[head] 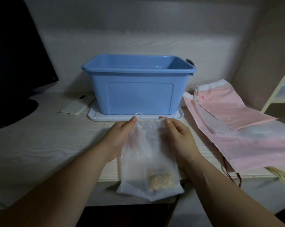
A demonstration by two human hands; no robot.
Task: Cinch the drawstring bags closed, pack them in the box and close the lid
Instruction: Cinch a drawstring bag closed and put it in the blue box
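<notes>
**Holding the white bag by its mouth, ready to cinch it**

At the far left of the bench (48,136) stands a dark monitor (15,54), with a pale phone (76,105) lying flat beside it. In the middle is the blue box (138,89), open and seemingly empty, sitting on top of its white lid (96,116).

Just in front of the box, my left hand (120,138) pinches the left corner of a thin white bag (148,161) at its top hem. The bag trails toward me over the bench edge, with a small lumpy item (160,179) in its bottom. A loop of cord (139,113) pokes up at the hem. My right hand (179,138) pinches the opposite corner.

To the right lie flat pink bags (236,128), untouched.

I judge this the first cinching step: the mouth looks only partly gathered. Next I should take hold of the cord and pull while holding the hem steady.
</notes>
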